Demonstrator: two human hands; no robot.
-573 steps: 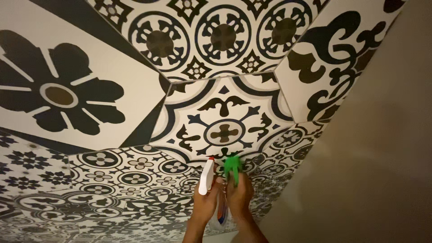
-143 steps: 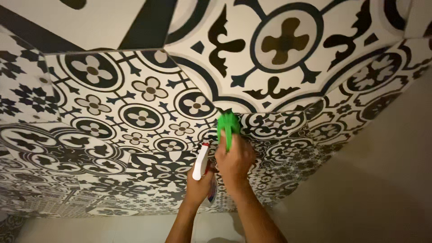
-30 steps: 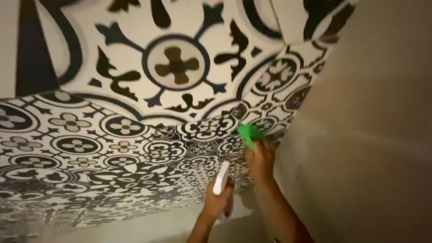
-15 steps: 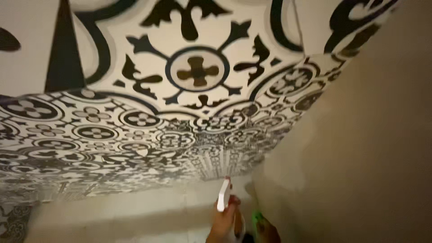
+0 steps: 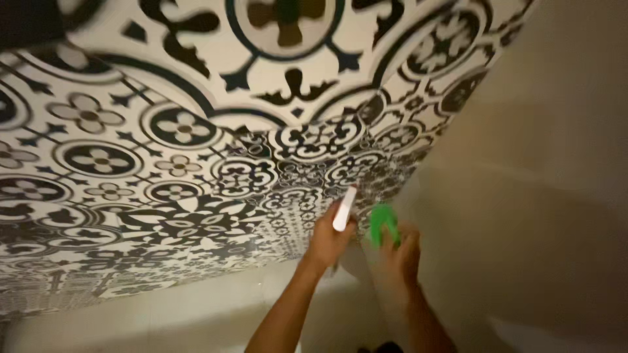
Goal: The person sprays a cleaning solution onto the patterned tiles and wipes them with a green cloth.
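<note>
Up against glossy patterned tiles [image 5: 176,131], hands grip white spray bottle [image 5: 345,209] and green sponge [image 5: 382,221].

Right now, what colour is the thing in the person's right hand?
Bright green: the cloth in the right hand, blurred, in the head view.

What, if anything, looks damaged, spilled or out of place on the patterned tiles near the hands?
Nothing stands out. The black-and-white patterned tiles show no cracks or spills. The left hand holds a white spray bottle; the right hand, motion-blurred, holds a green cloth beside the plain wall.
</note>
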